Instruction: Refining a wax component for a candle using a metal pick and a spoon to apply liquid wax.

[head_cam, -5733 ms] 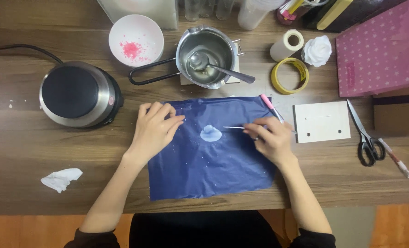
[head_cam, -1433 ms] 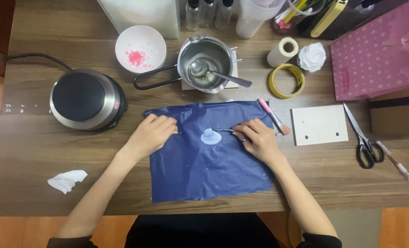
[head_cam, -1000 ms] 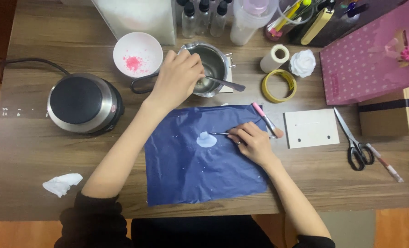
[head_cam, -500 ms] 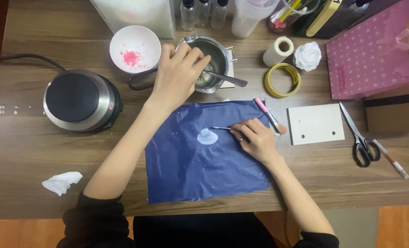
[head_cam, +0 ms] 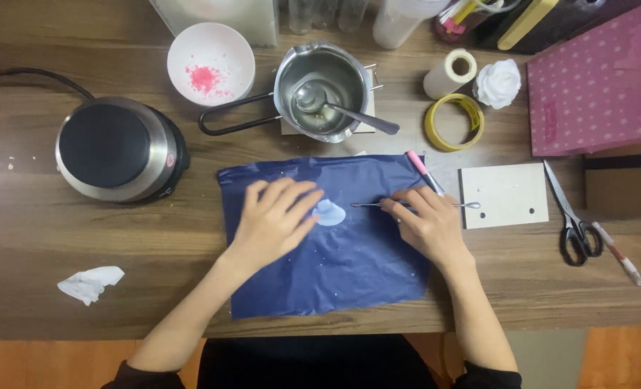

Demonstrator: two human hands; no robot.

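Observation:
A dark blue sheet (head_cam: 349,266) lies flat on the wooden table (head_cam: 32,238) in front of me. A small pale blue-white blob (head_cam: 330,214) sits on its upper middle. My left hand (head_cam: 276,220) rests flat on the sheet with fingers spread, the fingertips touching the left side of the blob. My right hand (head_cam: 428,223) pinches a thin metal tool (head_cam: 367,204) that lies level, its tip pointing left toward the blob and its far end over a white card (head_cam: 507,196). A pink pen (head_cam: 422,170) lies just above my right hand.
Behind the sheet stand a steel pouring pot with a spoon (head_cam: 320,90), a white bowl with pink bits (head_cam: 211,65) and a round electric hot plate (head_cam: 115,148). Tape rolls (head_cam: 453,122), scissors (head_cam: 569,212), a pink box (head_cam: 601,86) and a crumpled tissue (head_cam: 88,282) lie around.
My left hand has come back from the steel pot down onto the blue sheet beside the blob. My right hand kept the metal tool in about the same place.

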